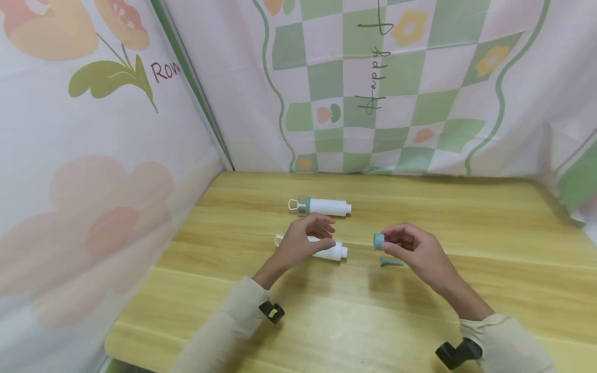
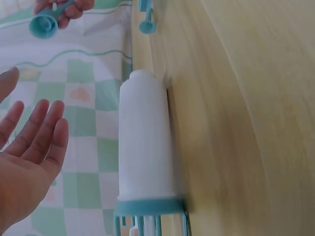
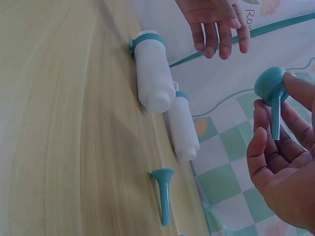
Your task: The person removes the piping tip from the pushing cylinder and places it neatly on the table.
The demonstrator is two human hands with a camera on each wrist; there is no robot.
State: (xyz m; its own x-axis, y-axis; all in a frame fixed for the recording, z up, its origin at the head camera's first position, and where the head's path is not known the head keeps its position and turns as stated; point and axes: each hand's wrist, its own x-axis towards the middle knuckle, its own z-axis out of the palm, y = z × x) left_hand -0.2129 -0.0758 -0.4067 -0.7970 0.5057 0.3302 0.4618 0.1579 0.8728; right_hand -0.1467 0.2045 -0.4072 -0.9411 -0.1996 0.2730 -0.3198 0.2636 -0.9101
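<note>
My right hand point(image 1: 422, 254) pinches a teal nozzle point(image 3: 272, 86) between thumb and fingers, above the table. The nozzle has a rounded cup and a thin spout, pointing down in the right wrist view. My left hand point(image 1: 298, 241) is held over the nearer white pastry syringe point(image 2: 143, 140), apart from it, with fingers relaxed and nothing in them. That syringe lies on its side, with a teal collar and a white pull handle. Behind it lies a similar syringe point(image 1: 328, 207). A teal funnel-shaped nozzle point(image 3: 164, 194) lies on the table below my right hand.
The wooden table point(image 1: 326, 321) runs to a patterned curtain point(image 1: 392, 103) at the back and a flowered curtain point(image 1: 93, 207) on the left. Another bit of teal plastic point(image 2: 142, 5) shows at the top of the left wrist view.
</note>
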